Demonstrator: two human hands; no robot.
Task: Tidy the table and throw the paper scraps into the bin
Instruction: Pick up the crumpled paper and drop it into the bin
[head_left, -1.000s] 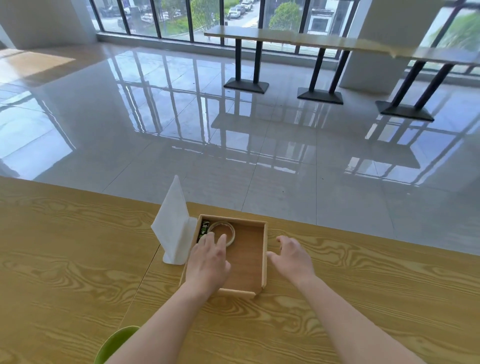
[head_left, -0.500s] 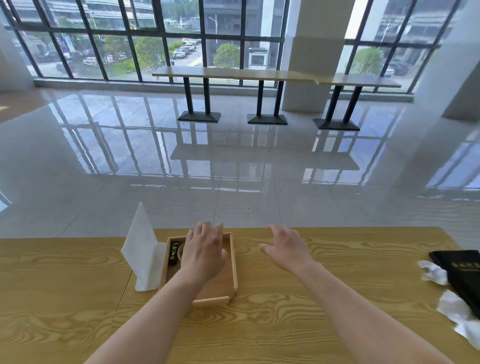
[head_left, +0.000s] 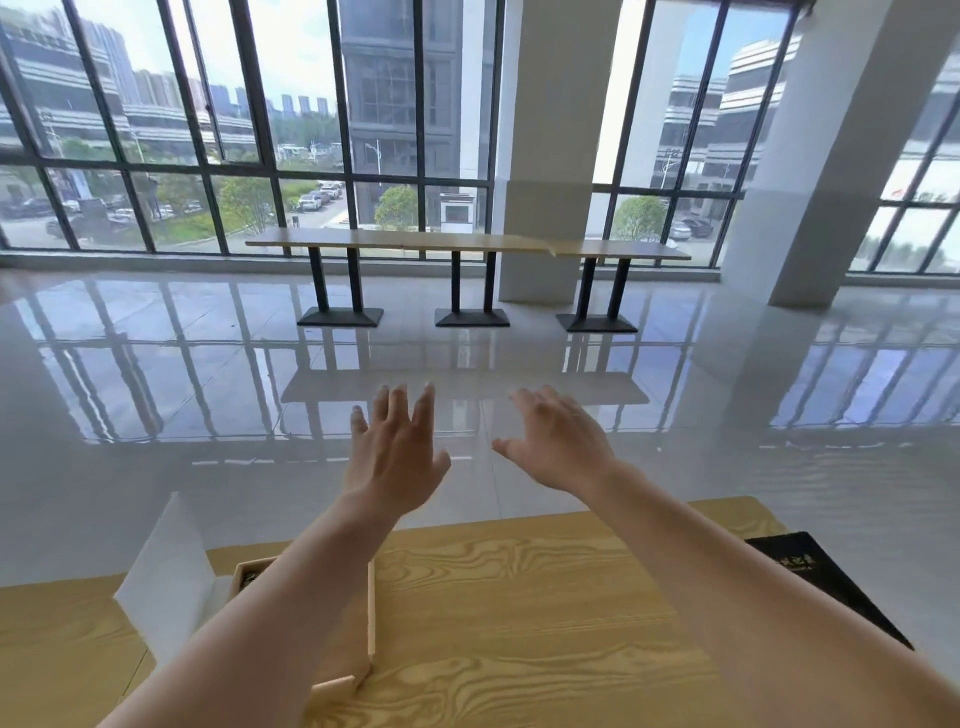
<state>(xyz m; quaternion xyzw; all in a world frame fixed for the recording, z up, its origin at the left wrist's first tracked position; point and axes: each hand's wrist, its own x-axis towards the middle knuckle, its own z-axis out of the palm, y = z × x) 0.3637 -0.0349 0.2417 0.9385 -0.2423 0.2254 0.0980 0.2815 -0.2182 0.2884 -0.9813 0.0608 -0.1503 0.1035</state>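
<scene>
My left hand (head_left: 396, 457) and my right hand (head_left: 558, 448) are raised in front of me, past the far edge of the wooden table (head_left: 519, 597), fingers spread, holding nothing. Under my left forearm sits a shallow wooden tray (head_left: 370, 613), mostly hidden by the arm. A folded white napkin (head_left: 169, 582) stands upright just left of the tray. No paper scraps and no bin show in this view.
A black booklet (head_left: 810, 577) lies at the table's right edge, partly behind my right arm. Beyond the table is a glossy tiled floor, a long counter (head_left: 467, 244) on black legs by the windows, and two white pillars.
The view has tilted upward, so the table sank to the bottom. Both hands lifted off the tray area and now hover higher. The white paper scraps by the booklet dropped out of sight.
</scene>
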